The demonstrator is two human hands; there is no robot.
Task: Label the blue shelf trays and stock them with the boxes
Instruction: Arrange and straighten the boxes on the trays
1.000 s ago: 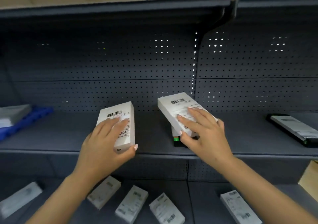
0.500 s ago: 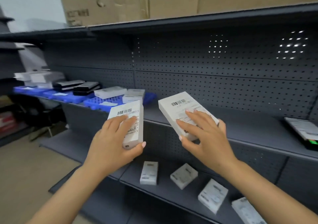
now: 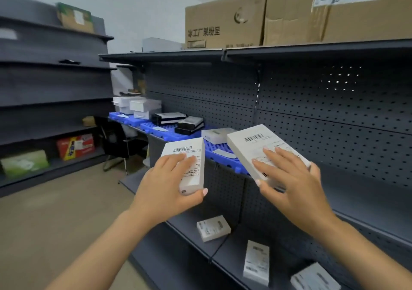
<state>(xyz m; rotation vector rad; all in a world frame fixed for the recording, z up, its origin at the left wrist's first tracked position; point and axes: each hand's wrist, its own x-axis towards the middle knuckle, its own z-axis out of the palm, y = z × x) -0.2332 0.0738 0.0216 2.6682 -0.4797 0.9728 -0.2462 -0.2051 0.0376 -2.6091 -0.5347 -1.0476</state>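
**Two boxes carried toward the blue trays**

The view has turned left since a second ago: the bare dark shelf is gone from the centre and the blue trays (image 3: 225, 156) now show just beyond the fingers. Both grips are unchanged. The left hand (image 3: 165, 185) clamps the left box (image 3: 186, 162), fingers pressed together on top, thumb under its near end. The right hand (image 3: 287, 178) holds the right box (image 3: 258, 147) with fingers spread flat on its label. I judge the stocking step is near: the closest tray has free space behind one white box (image 3: 215, 134).

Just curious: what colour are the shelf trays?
Blue trays, seen best in the head view.
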